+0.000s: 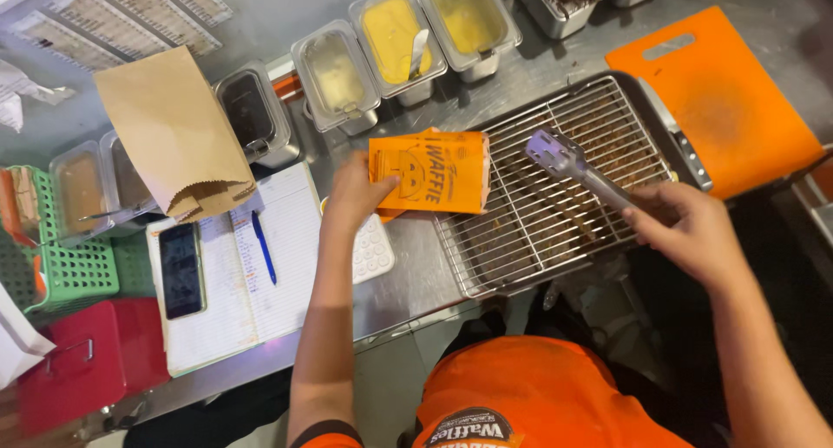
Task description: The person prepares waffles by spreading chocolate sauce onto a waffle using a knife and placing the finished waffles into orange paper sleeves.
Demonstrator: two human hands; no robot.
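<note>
My left hand (354, 195) holds an orange paper sleeve (429, 171) by its left edge, its open end turned toward the wire rack (555, 188). My right hand (685, 227) grips metal tongs (573, 166) whose tips hover over the rack, just right of the sleeve's opening. I cannot tell whether the sleeve has anything inside. The rack lies in a metal tray with crumbs under it.
Several metal sauce tubs (395, 36) line the counter's back. A brown paper bag (178, 136) leans at left. A notebook (252, 266) carries a phone (180, 268) and a blue pen (264, 247). Orange cutting board (716, 101) at right; green basket (61, 266) and red box (87, 361) at left.
</note>
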